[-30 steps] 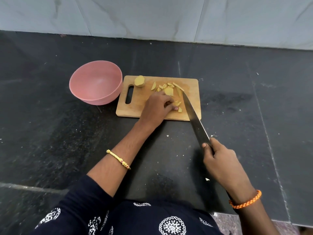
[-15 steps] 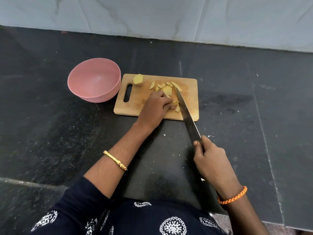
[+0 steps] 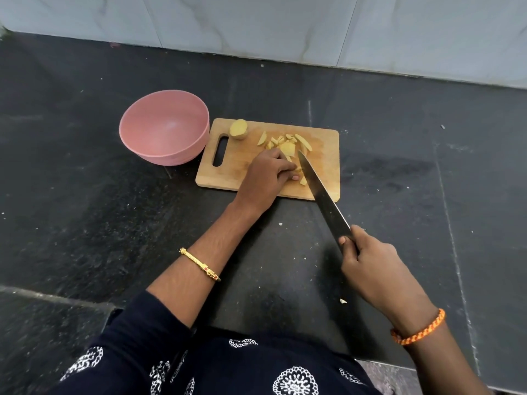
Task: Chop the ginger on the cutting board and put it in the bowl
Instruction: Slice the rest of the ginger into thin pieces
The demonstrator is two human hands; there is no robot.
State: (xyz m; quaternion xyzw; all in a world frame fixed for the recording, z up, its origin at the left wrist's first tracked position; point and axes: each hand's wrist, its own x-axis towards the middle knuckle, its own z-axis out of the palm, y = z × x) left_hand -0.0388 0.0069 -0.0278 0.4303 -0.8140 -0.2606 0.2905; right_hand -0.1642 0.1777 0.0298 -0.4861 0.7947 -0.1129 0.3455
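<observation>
Head view — one bowl (image 3: 164,128), one cutting board (image 3: 322,163), one knife (image 3: 322,195) in right-hand fingers (image 3: 346,242), left-hand fingers (image 3: 281,165) curled on ginger (image 3: 288,148).

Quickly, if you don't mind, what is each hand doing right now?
Left hand: fingers curled, holding a ginger piece down on the cutting board.
Right hand: closed around the knife.

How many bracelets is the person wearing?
2. A gold bangle is on the left wrist, and an orange braided band is on the right wrist. None seem hidden.
</observation>
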